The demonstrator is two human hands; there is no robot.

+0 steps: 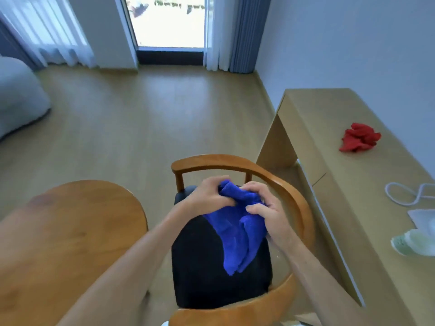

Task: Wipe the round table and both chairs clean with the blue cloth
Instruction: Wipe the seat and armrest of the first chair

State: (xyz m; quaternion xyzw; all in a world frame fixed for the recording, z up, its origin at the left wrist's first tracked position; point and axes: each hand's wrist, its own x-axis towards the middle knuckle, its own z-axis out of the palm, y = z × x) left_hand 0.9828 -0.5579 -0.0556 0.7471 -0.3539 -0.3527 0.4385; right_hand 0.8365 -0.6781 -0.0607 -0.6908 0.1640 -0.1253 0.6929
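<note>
**Both hands bunch the blue cloth above the chair seat**

Nearest, a wooden armchair with a curved backrest rail and a black padded seat [211,267] stands in the middle of the view. To its left is the round wooden bench [70,231], its edge close beside the seat. Above the seat, the left hand [209,196] and the right hand [266,208] both hold the bright blue microfibre cloth [237,234]; the fingers of each hand are curled into the gathered top of the fabric, and the rest of the cloth hangs down in folds over the black seat.

To the right, a long pale wooden bench [341,172] runs along the wall. On it lie a crumpled red cloth [359,137] farther away, and a looped white cord [404,192] and a pale green packet [412,243] nearer.

Farther off, light wooden flooring [141,114] stretches to a glass door [169,22] flanked by blue-grey curtains [247,31]. A grey upholstered seat [18,95] sits at the far left.
</note>
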